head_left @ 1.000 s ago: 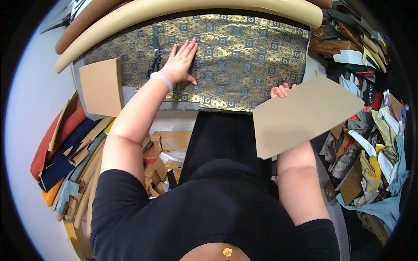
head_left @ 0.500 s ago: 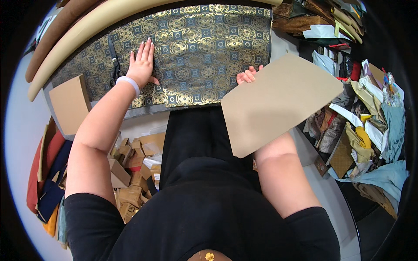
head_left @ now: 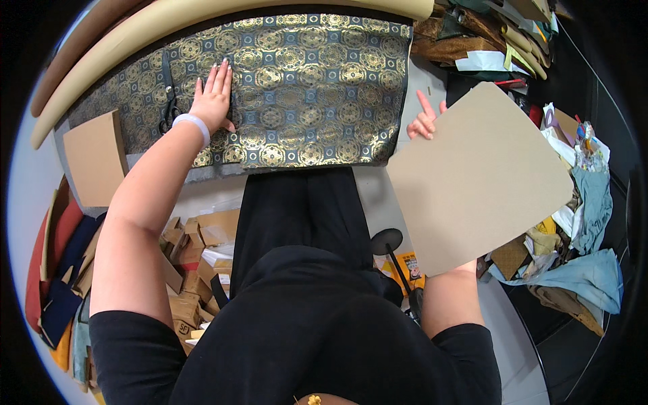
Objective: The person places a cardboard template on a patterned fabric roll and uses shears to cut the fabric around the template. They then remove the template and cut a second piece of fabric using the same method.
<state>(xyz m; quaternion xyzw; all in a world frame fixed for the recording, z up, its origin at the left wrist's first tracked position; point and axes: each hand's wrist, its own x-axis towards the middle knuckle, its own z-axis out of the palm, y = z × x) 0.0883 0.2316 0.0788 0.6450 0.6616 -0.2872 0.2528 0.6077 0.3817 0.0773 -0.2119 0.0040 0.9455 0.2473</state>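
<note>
My left hand (head_left: 210, 101) lies flat on the gold and grey-blue patterned fabric (head_left: 310, 88), fingers apart, with black-handled scissors (head_left: 169, 108) just to its left. My right hand (head_left: 424, 120) grips the upper left edge of a grey-beige board (head_left: 479, 182), its index finger raised; the board hides the rest of the hand and much of my forearm. A tan board or flat box (head_left: 92, 162) rests at the fabric's left end.
Fabric rolls (head_left: 128, 34) run along the back edge. Folded dark, red and brown pieces (head_left: 54, 270) are stacked at left, cardboard boxes (head_left: 189, 290) lie low, and heaped scraps (head_left: 580, 216) fill the right side, with a round-based black stand (head_left: 386, 241) beside my body.
My right hand has carried the board rightward, away from the fabric, and its index finger has lifted. My left hand stays on the fabric while the whole view has shifted.
</note>
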